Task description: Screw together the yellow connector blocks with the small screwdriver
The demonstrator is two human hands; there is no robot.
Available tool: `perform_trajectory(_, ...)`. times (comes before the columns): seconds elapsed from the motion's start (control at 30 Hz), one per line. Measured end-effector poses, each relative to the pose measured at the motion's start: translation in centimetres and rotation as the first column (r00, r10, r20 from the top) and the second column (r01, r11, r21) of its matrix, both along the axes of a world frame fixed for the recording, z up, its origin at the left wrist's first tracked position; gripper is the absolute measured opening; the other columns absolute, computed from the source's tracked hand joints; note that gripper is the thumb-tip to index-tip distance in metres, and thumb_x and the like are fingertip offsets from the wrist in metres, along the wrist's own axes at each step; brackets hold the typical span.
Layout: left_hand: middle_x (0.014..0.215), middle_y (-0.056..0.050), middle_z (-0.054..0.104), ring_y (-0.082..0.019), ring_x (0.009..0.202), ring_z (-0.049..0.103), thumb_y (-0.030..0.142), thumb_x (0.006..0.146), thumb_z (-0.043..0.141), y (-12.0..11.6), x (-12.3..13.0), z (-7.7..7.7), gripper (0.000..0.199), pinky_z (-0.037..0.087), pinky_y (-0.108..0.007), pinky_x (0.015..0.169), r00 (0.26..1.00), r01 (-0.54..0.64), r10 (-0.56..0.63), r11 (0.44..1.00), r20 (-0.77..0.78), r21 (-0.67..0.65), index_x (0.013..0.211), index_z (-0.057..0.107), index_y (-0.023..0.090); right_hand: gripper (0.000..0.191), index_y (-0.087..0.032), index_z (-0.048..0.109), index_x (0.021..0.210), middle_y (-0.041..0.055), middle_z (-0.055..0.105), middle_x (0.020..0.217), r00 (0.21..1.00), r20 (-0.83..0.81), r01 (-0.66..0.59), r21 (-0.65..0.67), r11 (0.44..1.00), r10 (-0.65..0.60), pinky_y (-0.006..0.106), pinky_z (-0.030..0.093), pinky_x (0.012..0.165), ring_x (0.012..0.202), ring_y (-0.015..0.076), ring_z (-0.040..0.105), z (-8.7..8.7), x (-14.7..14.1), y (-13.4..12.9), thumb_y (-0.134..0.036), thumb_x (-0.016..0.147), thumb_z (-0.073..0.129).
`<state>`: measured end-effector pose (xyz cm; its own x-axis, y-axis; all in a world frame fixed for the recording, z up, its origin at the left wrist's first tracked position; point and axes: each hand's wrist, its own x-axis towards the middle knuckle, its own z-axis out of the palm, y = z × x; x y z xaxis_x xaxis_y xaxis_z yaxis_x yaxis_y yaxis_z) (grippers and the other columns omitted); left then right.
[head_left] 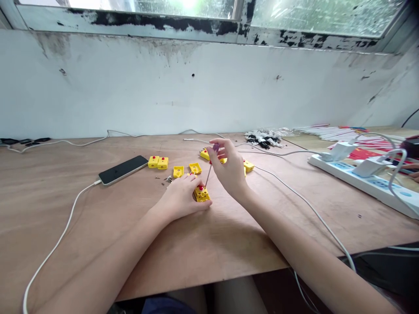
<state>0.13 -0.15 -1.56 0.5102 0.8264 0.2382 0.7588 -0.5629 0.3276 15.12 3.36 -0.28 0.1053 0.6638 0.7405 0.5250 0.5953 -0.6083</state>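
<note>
- Your left hand (183, 194) was on the table (183, 244), partly closed, thumb on the near side and fingers on the far side of a yellow block (202, 195) with a red button, steadying it.
- That block sat on the wood in front of you, between your two hands, its pitted face showing; your left hand covered part of it.
- Your right hand (229, 168) was raised above and to the right of the block, fingertips closed around the purple handle of a screwdriver (208, 175).
- The screwdriver leaned, its thin shaft running down to the block beside the red button; you could not tell whether the tip sat in a screw.
- Just beyond your left hand lay two open yellow shells (178, 172), with small loose screws (169, 179) to their left.
- Two yellow boxes (158, 162) with red buttons stood side by side, near the end of a black phone (123, 170) plugged into a white cable (72, 213).
- More yellow pieces (248, 165) lay behind your right hand, partly hidden.
- Farther right, a white power strip (366, 185) held two plugged-in chargers (370, 165).
</note>
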Motion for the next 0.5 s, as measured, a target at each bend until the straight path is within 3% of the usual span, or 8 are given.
perform_trajectory(0.23,0.096,-0.003,0.063,-0.025,0.093,0.057,0.046,0.074,0.063,0.09,-0.02,-0.03,0.030,0.045,-0.037,0.081,1.000,0.002,-0.002,1.000,0.000,-0.005,0.090,0.057,0.022,0.020,-0.024,0.044,0.108,0.0009,0.064,0.085,0.999,-0.047,-0.020,-0.084,0.996,0.016,0.029,0.045,0.059,0.059,0.0133,0.059,-0.55,0.68,1.01,-0.032,0.094,0.031)
perform_trajectory(0.37,0.094,-0.003,0.062,-0.025,0.092,0.057,0.046,0.074,0.063,0.10,0.01,-0.03,0.030,0.045,-0.037,0.080,1.000,0.004,-0.004,1.000,0.000,-0.007,0.089,0.057,0.022,0.022,-0.024,0.049,0.103,0.0000,0.061,0.080,1.000,0.002,-0.022,-0.056,0.998,0.022,0.028,0.047,0.060,0.065,0.0141,0.060,-0.66,0.39,0.81,-0.042,0.092,0.043)
perform_trajectory(0.5,0.093,-0.003,0.062,-0.025,0.092,0.057,0.046,0.074,0.063,0.05,0.03,0.01,0.029,0.045,-0.037,0.080,1.000,0.004,-0.004,1.000,-0.005,-0.018,0.088,0.058,0.021,0.025,-0.027,0.043,0.116,0.0027,0.063,0.100,0.994,-0.034,-0.107,-0.064,0.992,0.105,0.030,0.048,0.060,0.060,0.0115,0.062,-0.77,0.18,0.44,-0.036,0.095,0.033)
